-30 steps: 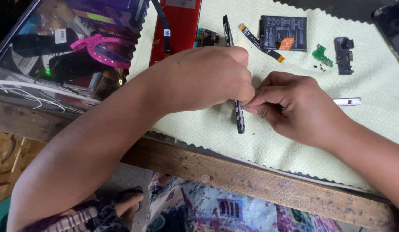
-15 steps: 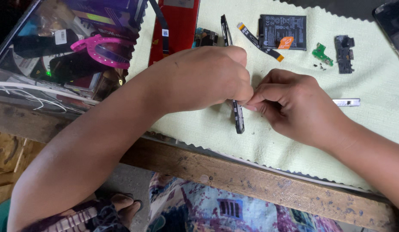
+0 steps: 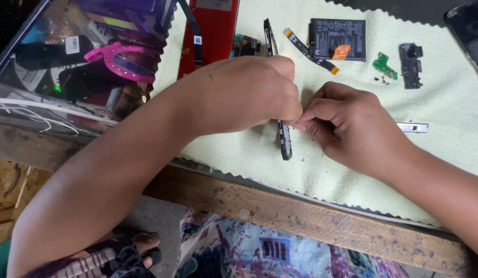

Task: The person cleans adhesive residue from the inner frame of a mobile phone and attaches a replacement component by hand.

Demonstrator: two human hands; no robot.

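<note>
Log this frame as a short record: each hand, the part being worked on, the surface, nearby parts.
left hand: left hand closed over the upper part of the black phone frame strip
right hand: right hand pinching at the strip beside the left fingertips
surface: pale green cloth on a wooden bench edge
nearby: black battery, small green circuit board, red phone back cover

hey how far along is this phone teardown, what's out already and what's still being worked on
Already out on the pale green cloth: the black battery, a flex ribbon, a small green board, a dark module and tiny screws. In hand: the left hand and right hand pinch at the black phone frame, held on edge. What remains inside it can't be seen.
</note>
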